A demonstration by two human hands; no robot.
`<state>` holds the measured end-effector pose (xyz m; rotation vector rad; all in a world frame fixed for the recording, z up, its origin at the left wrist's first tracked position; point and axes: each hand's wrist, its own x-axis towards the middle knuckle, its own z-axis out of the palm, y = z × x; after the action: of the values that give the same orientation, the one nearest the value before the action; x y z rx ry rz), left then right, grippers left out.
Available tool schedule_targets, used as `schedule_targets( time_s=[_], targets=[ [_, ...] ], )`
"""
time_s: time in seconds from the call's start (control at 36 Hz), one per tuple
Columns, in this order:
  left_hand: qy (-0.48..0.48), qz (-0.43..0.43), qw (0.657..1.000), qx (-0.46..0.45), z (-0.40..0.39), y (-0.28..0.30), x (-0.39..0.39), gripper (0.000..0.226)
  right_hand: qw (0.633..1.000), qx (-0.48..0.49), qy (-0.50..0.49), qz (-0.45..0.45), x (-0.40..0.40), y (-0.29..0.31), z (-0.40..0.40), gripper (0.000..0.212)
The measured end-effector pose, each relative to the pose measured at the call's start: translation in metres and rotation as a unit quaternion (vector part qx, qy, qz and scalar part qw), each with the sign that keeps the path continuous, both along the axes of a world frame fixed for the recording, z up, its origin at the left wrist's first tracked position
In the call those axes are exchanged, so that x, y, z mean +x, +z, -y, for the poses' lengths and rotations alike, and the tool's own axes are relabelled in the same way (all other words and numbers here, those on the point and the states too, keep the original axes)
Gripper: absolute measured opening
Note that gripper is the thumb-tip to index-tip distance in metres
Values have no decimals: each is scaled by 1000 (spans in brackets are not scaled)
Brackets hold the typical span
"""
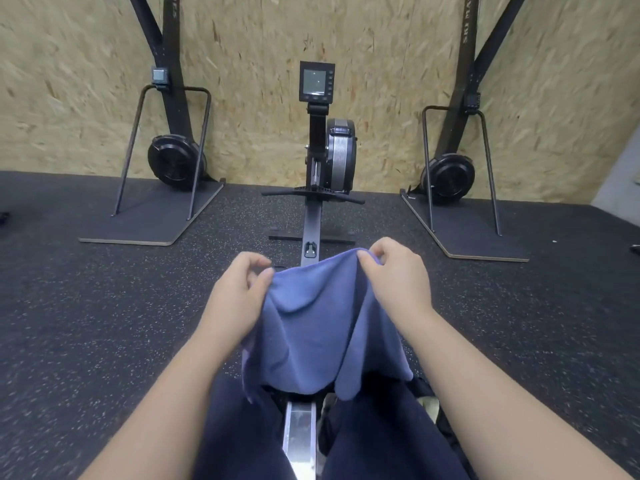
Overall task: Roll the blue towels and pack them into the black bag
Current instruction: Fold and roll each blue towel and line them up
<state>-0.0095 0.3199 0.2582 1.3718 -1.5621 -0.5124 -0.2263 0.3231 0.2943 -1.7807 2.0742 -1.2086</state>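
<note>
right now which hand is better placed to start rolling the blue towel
Neither clearly. Left hand and right hand both pinch the blue towel's top edge at about equal height, so it hangs unrolled over the lap. The roll probably needs both. The black bag isn't in view.

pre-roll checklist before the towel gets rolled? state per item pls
1. Left hand pinches the blue towel at its top edge: ok.
2. Right hand pinches the top edge: ok.
3. Towel spread flat: not ok, it sags between the hands and hangs in folds.
4. Flat surface to roll on: cannot tell; only the lap and the rower rail lie beneath.
5. Black bag in view: not ok, not seen.
</note>
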Motion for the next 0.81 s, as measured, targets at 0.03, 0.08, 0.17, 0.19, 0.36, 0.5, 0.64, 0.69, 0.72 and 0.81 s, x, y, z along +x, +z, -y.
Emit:
schedule_targets(
  time_s=[0.03, 0.08, 0.17, 0.19, 0.36, 0.5, 0.64, 0.69, 0.72, 0.81],
  targets=[
    [-20, -11, 1000, -6, -2, 6, -5, 12, 1000, 3, 10, 7, 5, 1, -1, 19],
    [-63, -14, 998, -7, -6, 18, -12, 18, 999, 0, 37, 22, 16, 6, -4, 18],
    [-120, -1, 993, -4, -11, 32, -19, 28, 995, -21, 88, 39, 29, 16, -9, 17],
    [-130, 6, 991, -7, -12, 35, -21, 31, 993, -28, 107, 45, 33, 19, -10, 16],
    [-144, 39, 988, -39, -21, 50, -26, 32, 968, -48, 232, 77, 54, 35, -23, 17],
    [-119, 55, 991, -34, -28, 56, -24, 17, 956, -57, 272, 98, 61, 37, -32, 12],
    [-101, 28, 994, -36, -30, 58, -17, 16, 947, -44, 299, 107, 61, 37, -38, 15],
    [-103, 12, 994, -34, -30, 58, -15, 16, 946, -45, 306, 100, 60, 36, -38, 15],
    [-106, 2, 994, -34, -31, 58, -15, 17, 945, -48, 309, 92, 60, 36, -39, 15],
    [-108, -10, 993, -37, -31, 57, -12, 20, 945, -55, 316, 62, 58, 34, -39, 19]
  ],
)
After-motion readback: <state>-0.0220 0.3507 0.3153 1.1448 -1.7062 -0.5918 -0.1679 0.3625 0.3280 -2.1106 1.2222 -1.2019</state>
